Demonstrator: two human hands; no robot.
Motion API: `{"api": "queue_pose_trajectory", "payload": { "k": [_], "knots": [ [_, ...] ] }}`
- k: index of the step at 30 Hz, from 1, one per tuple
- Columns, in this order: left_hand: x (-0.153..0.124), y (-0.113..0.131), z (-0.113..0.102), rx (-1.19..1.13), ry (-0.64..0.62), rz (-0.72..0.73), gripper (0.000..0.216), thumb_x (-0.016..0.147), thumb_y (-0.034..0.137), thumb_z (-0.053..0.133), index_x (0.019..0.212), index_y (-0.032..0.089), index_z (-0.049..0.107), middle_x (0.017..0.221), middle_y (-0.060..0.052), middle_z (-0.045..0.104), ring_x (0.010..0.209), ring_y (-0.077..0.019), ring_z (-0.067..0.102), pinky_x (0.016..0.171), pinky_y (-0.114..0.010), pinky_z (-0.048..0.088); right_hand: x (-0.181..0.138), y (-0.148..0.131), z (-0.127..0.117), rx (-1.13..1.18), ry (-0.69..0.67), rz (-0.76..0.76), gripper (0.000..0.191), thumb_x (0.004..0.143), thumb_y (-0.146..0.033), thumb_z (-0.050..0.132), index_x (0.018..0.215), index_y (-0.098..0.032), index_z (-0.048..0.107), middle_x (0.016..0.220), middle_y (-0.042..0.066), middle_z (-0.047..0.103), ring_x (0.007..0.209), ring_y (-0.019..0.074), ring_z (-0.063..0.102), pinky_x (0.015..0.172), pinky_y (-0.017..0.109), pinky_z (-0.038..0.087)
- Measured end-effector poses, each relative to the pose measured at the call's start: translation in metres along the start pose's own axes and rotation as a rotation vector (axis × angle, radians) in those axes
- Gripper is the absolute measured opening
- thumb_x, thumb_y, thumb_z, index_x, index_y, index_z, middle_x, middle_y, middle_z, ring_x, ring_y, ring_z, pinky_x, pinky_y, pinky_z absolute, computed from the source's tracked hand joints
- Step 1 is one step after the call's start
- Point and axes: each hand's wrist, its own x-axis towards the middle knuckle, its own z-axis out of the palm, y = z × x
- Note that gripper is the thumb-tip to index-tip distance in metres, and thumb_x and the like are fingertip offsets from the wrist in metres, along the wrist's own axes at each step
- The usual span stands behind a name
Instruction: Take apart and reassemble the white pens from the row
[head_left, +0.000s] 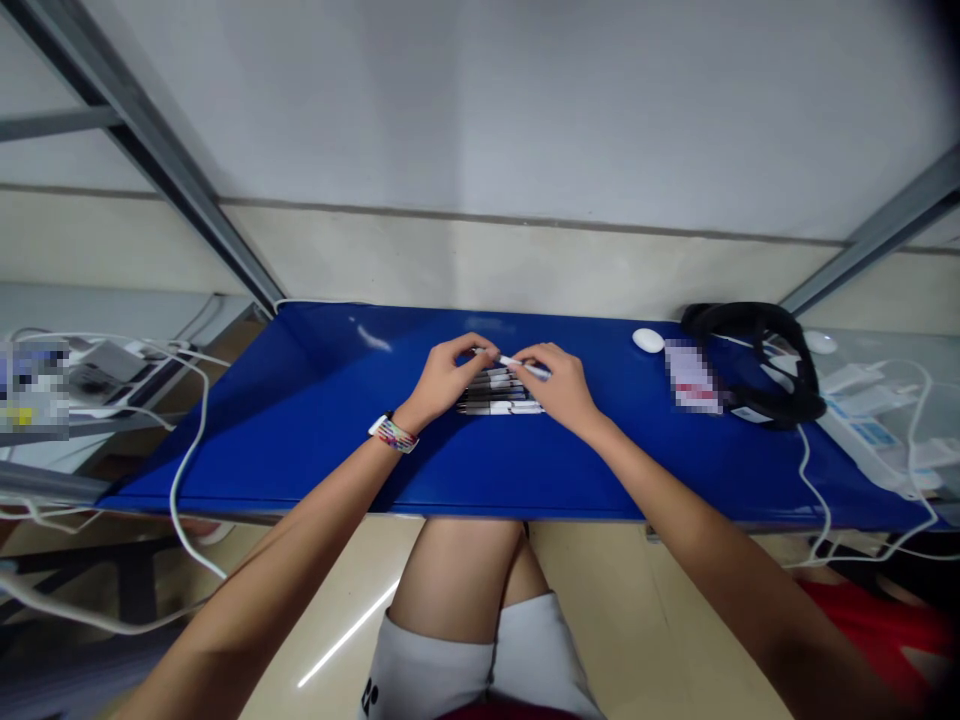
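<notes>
Between my two hands a white pen (pixel 512 361) is held level, just above the far side of a row of pens (pixel 499 407). My left hand (pixel 452 372) pinches its left end, thumb and fingertips together. The fingers of my right hand (pixel 559 380) are closed on the pen's right end. Several white and dark pens lie side by side below, their tips pointing left; my hands cover part of them. A patterned band with a white watch case (pixel 394 433) is on my left wrist.
The blue tabletop (pixel 300 430) meets the wall at the back. On the right are a white oval object (pixel 648 341), a blurred card (pixel 691 377), a black headset-like loop (pixel 806 375) and a white power strip (pixel 870 435). White cables (pixel 196 450) hang at both sides.
</notes>
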Motion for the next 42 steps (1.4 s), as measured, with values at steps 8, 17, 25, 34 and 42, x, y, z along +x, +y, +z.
{"api": "queue_pose_trajectory", "payload": {
  "k": [8, 17, 25, 34, 42],
  "knots": [
    [0.041, -0.032, -0.006, 0.053, 0.135, 0.026, 0.023, 0.095, 0.04, 0.073, 0.104, 0.02, 0.083, 0.101, -0.007, 0.083, 0.088, -0.0219, 0.072, 0.085, -0.036, 0.054, 0.05, 0.033, 0.01, 0.366, 0.124, 0.289, 0.029, 0.084, -0.049, 0.082, 0.095, -0.021, 0.08, 0.071, 0.0, 0.069, 0.067, 0.0162, 0.06, 0.063, 0.029, 0.046],
    [0.038, -0.057, -0.01, 0.046, 0.093, -0.015, 0.024, 0.095, 0.04, 0.075, 0.108, 0.022, 0.085, 0.104, -0.008, 0.083, 0.091, -0.0224, 0.072, 0.087, -0.037, 0.053, 0.044, 0.066, 0.012, 0.787, 0.098, 0.43, 0.026, 0.076, -0.039, 0.088, 0.093, -0.021, 0.08, 0.075, 0.002, 0.072, 0.058, 0.0124, 0.057, 0.054, 0.028, 0.043],
    [0.033, -0.067, -0.012, 0.105, 0.096, -0.03, 0.026, 0.098, 0.041, 0.071, 0.108, 0.021, 0.084, 0.088, -0.005, 0.079, 0.078, -0.0199, 0.065, 0.073, -0.033, 0.045, 0.041, 0.073, 0.015, 0.768, 0.077, 0.443, 0.026, 0.075, -0.039, 0.089, 0.093, -0.02, 0.082, 0.074, 0.002, 0.07, 0.059, 0.0128, 0.057, 0.056, 0.03, 0.045],
    [0.032, -0.072, -0.012, -0.004, 0.085, -0.097, 0.025, 0.093, 0.039, 0.073, 0.104, 0.019, 0.084, 0.093, -0.006, 0.081, 0.083, -0.0216, 0.069, 0.078, -0.034, 0.049, 0.039, 0.075, 0.018, 0.734, 0.064, 0.434, 0.029, 0.075, -0.042, 0.089, 0.093, -0.021, 0.084, 0.075, 0.003, 0.073, 0.061, 0.0139, 0.06, 0.059, 0.031, 0.047],
    [0.033, -0.07, -0.015, -0.026, 0.086, -0.105, 0.027, 0.093, 0.044, 0.073, 0.088, 0.019, 0.08, 0.075, -0.003, 0.072, 0.071, -0.0176, 0.06, 0.071, -0.032, 0.043, 0.039, 0.069, 0.017, 0.641, 0.06, 0.381, 0.029, 0.074, -0.043, 0.09, 0.093, -0.021, 0.085, 0.074, 0.004, 0.075, 0.064, 0.0164, 0.064, 0.064, 0.034, 0.052]
  ]
}}
